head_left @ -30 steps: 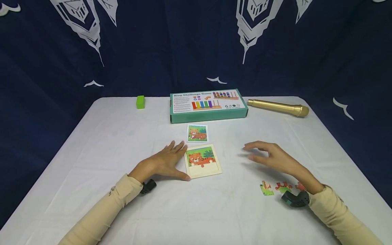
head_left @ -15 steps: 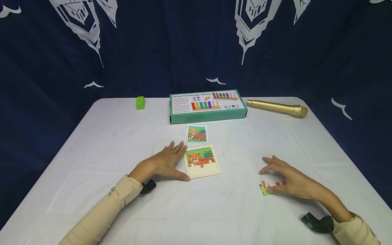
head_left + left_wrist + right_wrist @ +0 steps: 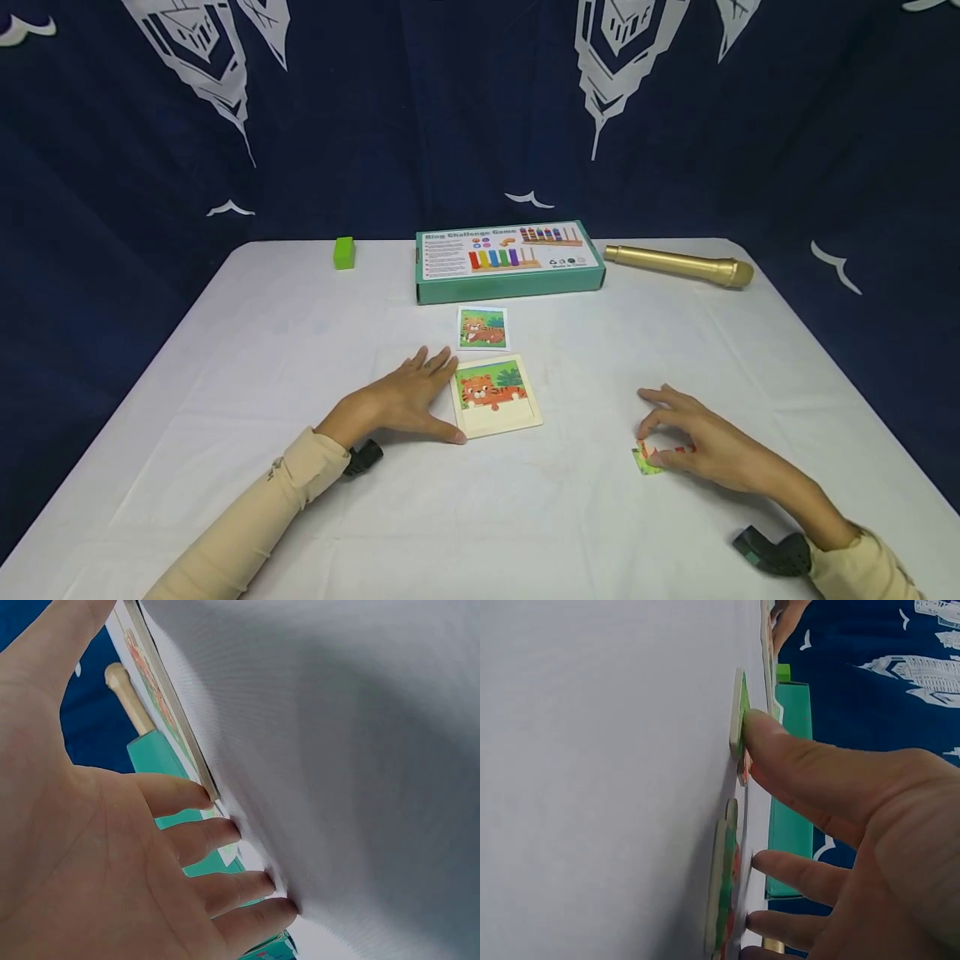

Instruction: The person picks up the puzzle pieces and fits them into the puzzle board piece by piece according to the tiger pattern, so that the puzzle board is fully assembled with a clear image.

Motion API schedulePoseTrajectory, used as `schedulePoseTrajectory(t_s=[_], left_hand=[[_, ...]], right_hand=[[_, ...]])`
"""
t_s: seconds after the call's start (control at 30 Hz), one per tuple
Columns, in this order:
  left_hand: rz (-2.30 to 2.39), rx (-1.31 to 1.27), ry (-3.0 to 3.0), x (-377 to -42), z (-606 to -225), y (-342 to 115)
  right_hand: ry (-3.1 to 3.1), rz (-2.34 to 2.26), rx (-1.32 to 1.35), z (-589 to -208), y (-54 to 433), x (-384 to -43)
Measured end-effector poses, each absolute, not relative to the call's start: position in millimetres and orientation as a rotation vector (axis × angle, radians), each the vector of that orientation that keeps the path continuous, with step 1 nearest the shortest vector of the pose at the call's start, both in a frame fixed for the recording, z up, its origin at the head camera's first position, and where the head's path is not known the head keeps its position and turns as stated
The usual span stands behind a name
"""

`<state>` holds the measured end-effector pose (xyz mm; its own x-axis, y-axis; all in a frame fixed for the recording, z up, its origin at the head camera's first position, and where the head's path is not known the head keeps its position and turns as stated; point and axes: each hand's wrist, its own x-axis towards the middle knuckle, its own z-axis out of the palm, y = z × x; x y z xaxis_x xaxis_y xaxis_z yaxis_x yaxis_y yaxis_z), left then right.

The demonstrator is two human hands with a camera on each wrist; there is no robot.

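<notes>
My left hand (image 3: 408, 392) lies with fingers spread at the left edge of a wooden puzzle board (image 3: 517, 412), fingertips and thumb touching its frame. In the board, the upper part of a tiger picture is filled, and the lower strip shows bare wood. To the right, my right hand (image 3: 720, 450) pinches a green and orange puzzle piece (image 3: 645, 463) between thumb and index finger at the tabletop. The right wrist view shows the thumb (image 3: 769, 731) on that piece, the other fingers apart from it. Another puzzle piece (image 3: 721, 877) lies beside it, mostly hidden by the hand in the head view.
Behind the board lies a small tiger picture card (image 3: 483, 328). Farther back stand a green game box (image 3: 510, 287) and a lime green block (image 3: 344, 253). A gold microphone (image 3: 678, 265) lies at the back right of the white-covered table (image 3: 315, 325).
My right hand has drawn back toward the near right, down to the puzzle pieces, and its thumb and index finger have closed on one. My left hand stays at the board.
</notes>
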<state>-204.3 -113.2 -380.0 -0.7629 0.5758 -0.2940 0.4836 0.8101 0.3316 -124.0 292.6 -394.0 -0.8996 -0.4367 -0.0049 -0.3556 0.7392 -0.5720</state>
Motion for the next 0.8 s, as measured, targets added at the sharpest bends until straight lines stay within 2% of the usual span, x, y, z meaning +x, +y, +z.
schedulePoseTrajectory(t_s=[0.47,0.8], left_hand=[[0.333,0.795,2.611,-204,-379,-113],[0.327,0.787,2.612,-204,-380,-113]], right_hand=[[2.835,-0.856,-0.617,-396,287,-122],[2.844,-0.917,-0.798,-384,277,-140]])
